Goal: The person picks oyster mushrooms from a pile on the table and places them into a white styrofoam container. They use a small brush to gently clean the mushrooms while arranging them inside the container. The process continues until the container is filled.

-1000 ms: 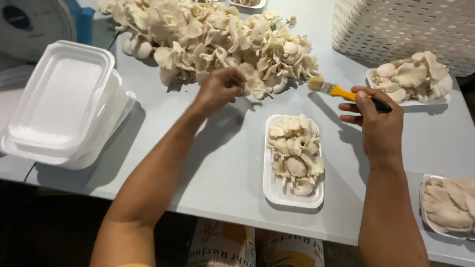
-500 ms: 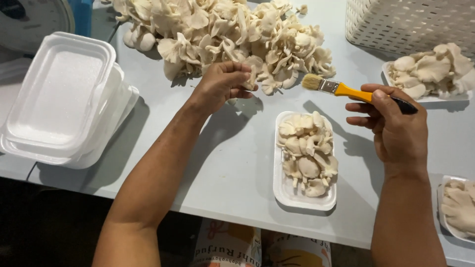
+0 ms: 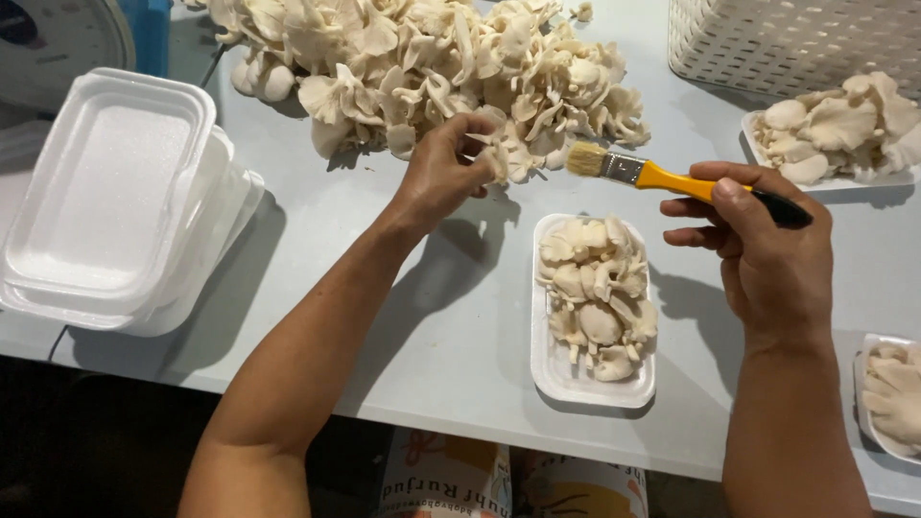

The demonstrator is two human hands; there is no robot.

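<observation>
I am seeing the left hand [image 3: 443, 171] reaching into the near edge of the big heap of pale oyster mushrooms [image 3: 432, 67] at the back of the grey surface [image 3: 317, 259], its fingers [image 3: 477, 129] curling closed around a mushroom piece at the heap's rim; I cannot quite tell whether that piece is lifting free or lying in the pile. The right hand [image 3: 767, 254] is hovering to the right, fingers wrapped tight round the black end of a paintbrush with a yellow handle and pale bristles [image 3: 662, 177], bristles pointing left toward the heap. Between the hands, nearer me, a white foam tray filled with mushrooms [image 3: 595, 307] is sitting on the surface. A stack of empty white foam trays [image 3: 106, 201] is lying far left, and a white woven basket [image 3: 796, 38] is standing at the upper right.
</observation>
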